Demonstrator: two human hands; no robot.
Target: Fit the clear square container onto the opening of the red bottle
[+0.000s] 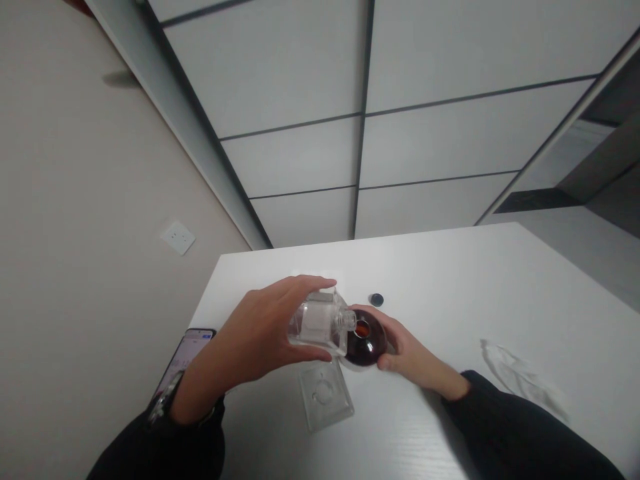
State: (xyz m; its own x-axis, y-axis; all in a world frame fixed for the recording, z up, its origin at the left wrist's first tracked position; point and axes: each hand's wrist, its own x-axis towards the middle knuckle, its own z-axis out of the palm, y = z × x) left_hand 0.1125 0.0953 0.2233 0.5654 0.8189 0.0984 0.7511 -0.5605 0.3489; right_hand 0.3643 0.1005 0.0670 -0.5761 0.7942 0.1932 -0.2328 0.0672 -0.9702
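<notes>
Clear square bottle point(317, 327) is being held in a wide grip by the left hand point(255, 333), its neck just beside a round dark bottle point(367, 340). That bottle is being clasped by the right hand point(413, 357) over a white table point(450, 300).

The left hand point(260, 330) holds a square glass bottle point(317, 327) on its side above the surface point(450, 287), its neck pointing right, at the opening of a round bottle point(367, 340). The right hand point(405, 350) cups that round bottle from the other side. Below the two bottles, on the surface, lies a square glass dish point(325, 397). Just beyond the round bottle sits a small round cap point(377, 300). A phone point(185, 357) lies at the surface's left edge, beside the left wrist point(195, 400). Left of the surface runs a wall point(90, 200) carrying a socket plate point(178, 237); behind the surface stands a panelled wall point(300, 87).
</notes>
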